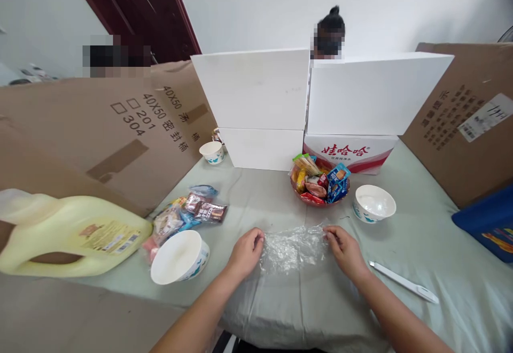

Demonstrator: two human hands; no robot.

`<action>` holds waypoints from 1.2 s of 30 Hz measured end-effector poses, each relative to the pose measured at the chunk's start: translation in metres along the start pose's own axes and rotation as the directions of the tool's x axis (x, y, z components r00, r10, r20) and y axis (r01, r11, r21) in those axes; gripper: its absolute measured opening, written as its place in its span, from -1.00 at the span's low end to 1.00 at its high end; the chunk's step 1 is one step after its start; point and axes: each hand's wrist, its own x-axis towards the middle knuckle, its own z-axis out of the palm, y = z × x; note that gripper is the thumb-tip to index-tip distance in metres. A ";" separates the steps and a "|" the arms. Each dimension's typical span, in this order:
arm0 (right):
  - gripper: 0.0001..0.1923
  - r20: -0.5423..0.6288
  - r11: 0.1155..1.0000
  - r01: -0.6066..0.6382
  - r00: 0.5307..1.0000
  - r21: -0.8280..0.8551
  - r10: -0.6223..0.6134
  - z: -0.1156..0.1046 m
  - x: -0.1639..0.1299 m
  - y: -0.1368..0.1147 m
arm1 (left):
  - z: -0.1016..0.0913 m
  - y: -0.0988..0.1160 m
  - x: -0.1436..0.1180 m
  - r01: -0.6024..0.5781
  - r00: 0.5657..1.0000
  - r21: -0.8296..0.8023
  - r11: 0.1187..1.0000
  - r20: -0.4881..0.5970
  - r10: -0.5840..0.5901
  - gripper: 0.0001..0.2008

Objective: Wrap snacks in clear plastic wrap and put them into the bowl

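A crinkled sheet of clear plastic wrap [294,248] is stretched between my two hands, just over the near part of the table. My left hand [248,248] pinches its left edge, and my right hand [344,251] pinches its upper right corner. Beyond the film stands a red bowl [308,201] heaped with packaged snacks [316,182]. A white paper bowl [373,203] with a shiny, film-like patch inside is to the right of it. Beside my right forearm lies a white utility knife [404,282]. Left of my left hand, another paper bowl [180,256] tilts to one side.
Packaged snacks [192,208] lie in a pile at left, by a large yellow jug [80,235]. White boxes [256,91] wall off the back; cardboard [100,133] flanks the left, a carton [468,112] the right. A blue container [487,224] is far right. Two people are behind the boxes.
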 end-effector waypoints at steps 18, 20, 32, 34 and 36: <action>-0.64 0.024 0.885 -0.265 0.955 -0.384 0.296 -0.014 -0.044 -0.009 | 0.012 0.009 -0.006 0.100 0.995 0.125 0.987 0.006 -0.102 -0.77; -0.66 0.054 0.823 -0.265 0.940 -0.503 0.336 -0.012 -0.033 -0.014 | 0.011 0.006 -0.006 0.120 0.992 0.154 0.981 0.017 -0.124 -0.72; -0.74 0.084 0.707 -0.240 0.917 -0.666 0.390 -0.003 -0.014 -0.026 | 0.054 0.063 -0.036 -0.590 0.805 0.287 0.754 0.147 0.574 -0.75; -0.73 0.081 0.702 -0.236 0.919 -0.672 0.386 -0.006 -0.013 -0.025 | 0.065 0.063 -0.037 -0.569 0.822 0.279 0.774 0.224 0.523 -0.49; -0.71 0.065 0.692 -0.244 0.919 -0.679 0.388 -0.013 -0.011 -0.022 | 0.069 0.057 -0.037 -0.500 0.860 0.301 0.812 0.282 0.425 -0.27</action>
